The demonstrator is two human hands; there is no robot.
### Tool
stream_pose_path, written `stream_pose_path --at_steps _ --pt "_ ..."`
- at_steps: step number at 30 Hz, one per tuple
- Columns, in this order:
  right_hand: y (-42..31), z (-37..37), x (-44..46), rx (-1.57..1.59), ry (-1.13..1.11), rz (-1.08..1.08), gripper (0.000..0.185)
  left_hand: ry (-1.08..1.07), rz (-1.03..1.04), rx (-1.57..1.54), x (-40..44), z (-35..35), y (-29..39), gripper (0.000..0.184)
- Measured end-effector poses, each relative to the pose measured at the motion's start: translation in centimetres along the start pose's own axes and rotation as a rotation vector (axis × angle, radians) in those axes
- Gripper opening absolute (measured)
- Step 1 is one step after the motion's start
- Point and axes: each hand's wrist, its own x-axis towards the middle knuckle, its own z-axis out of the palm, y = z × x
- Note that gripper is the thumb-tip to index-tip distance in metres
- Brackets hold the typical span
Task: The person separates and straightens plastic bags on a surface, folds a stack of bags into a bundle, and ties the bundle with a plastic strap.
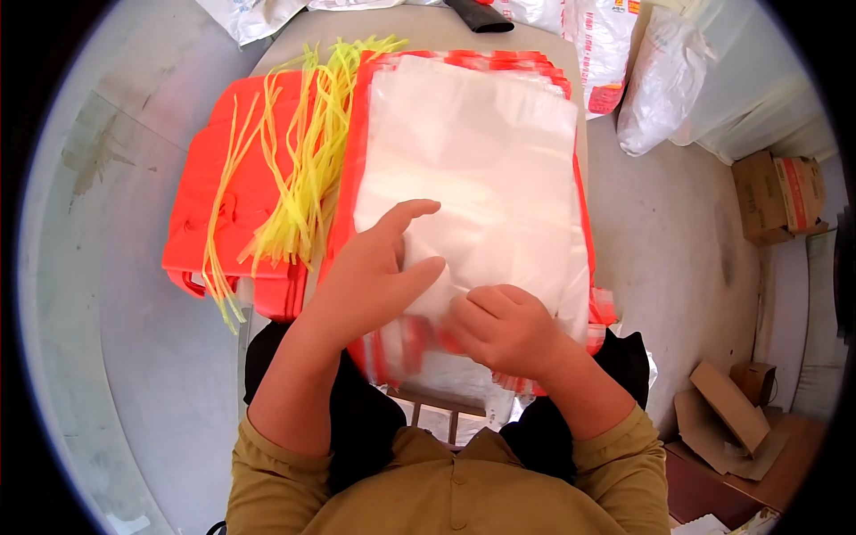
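Observation:
A thick stack of clear plastic bags [473, 152] with red edges lies in front of me, its top face whitish and shiny. My left hand [370, 276] hovers over the near left part of the stack, thumb and index finger spread, nothing between them. At the near edge, my right hand [508, 330] is closed, its fingers curled on the rim of a plastic bag. That red-edged rim is smeared by motion left of the fingertips, and the exact grip is partly hidden.
Left of the stack lie folded red bags [236, 152] with a bundle of yellow strips [312, 169] across them. White sacks [664, 80] stand beyond the table at the back right. Cardboard boxes [762, 196] sit by the right wall, and an opened carton [727, 423] is lower right.

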Motion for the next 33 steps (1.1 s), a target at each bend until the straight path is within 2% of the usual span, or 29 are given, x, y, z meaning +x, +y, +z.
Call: stream_pose_path --at_steps 2,8,11,14,17,20,26,29,33 --pt "-0.1 0.1 0.0 0.027 0.035 -0.003 0.016 0.013 0.026 0.131 0.3 0.6 0.8 0.051" --pt "-0.1 -0.2 0.0 -0.008 0.055 -0.012 0.014 -0.035 0.035 -0.345 1.0 2.0 1.3 0.048" --pt "-0.2 0.1 -0.2 -0.034 0.079 0.018 0.014 -0.022 0.085 -0.384 1.5 2.0 0.7 0.042" --pt "-0.1 0.0 -0.2 -0.023 0.082 0.029 0.015 0.269 0.256 0.031 1.7 2.3 0.1 0.034" --pt "0.0 -0.2 0.0 -0.012 0.071 0.037 0.016 0.465 0.660 0.604 2.9 1.9 -0.7 0.032" --pt "0.0 0.0 0.1 0.030 0.098 0.065 0.018 0.320 0.623 0.565 3.8 2.9 -1.5 0.035" --pt "0.5 -0.1 0.5 0.150 0.163 0.138 0.022 0.128 0.677 0.496 4.9 2.6 -2.2 0.022" --pt "0.9 -0.8 1.1 0.207 0.177 0.230 0.023 0.108 0.716 0.473 4.8 2.4 -2.1 0.019" --pt "1.3 -0.3 1.1 0.296 0.219 0.336 0.023 0.069 0.593 0.371 4.2 2.1 -2.0 0.021"
